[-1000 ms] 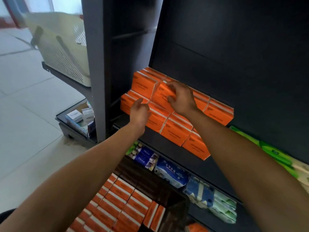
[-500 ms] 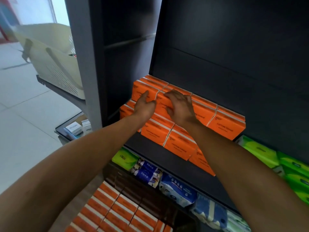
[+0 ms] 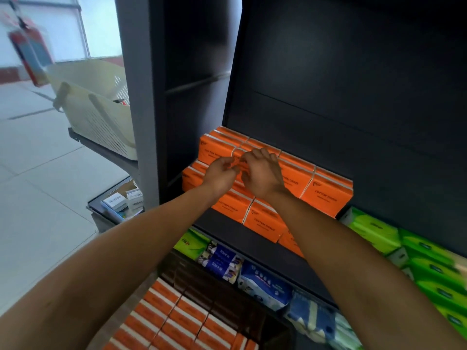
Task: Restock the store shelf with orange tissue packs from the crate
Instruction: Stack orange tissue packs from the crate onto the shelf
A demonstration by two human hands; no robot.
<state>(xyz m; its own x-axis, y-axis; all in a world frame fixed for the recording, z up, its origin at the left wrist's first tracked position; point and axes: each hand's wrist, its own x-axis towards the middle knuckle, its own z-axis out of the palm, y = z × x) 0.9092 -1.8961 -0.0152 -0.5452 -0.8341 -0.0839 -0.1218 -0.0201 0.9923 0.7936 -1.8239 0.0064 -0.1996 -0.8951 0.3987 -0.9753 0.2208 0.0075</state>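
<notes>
Fingers [image 3: 262,156] of right hand [image 3: 262,174]: curled over top edge of an upper-row orange tissue pack [image 3: 243,161]. Left hand [image 3: 221,173]: fingers bent against same pack's front; grip unclear. Stacked orange packs [image 3: 326,195]: two tiers on dark shelf [image 3: 240,234]. Crate [image 3: 273,332] below: more orange packs. Green packs [image 3: 379,233] at right.

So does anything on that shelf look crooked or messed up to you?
Nothing is spilled or torn. The orange tissue packs sit in fairly tidy stacked rows on the dark shelf. Only the upper pack under the left hand and right hand seems unsettled. The crate below holds more packs in neat lines.
</notes>
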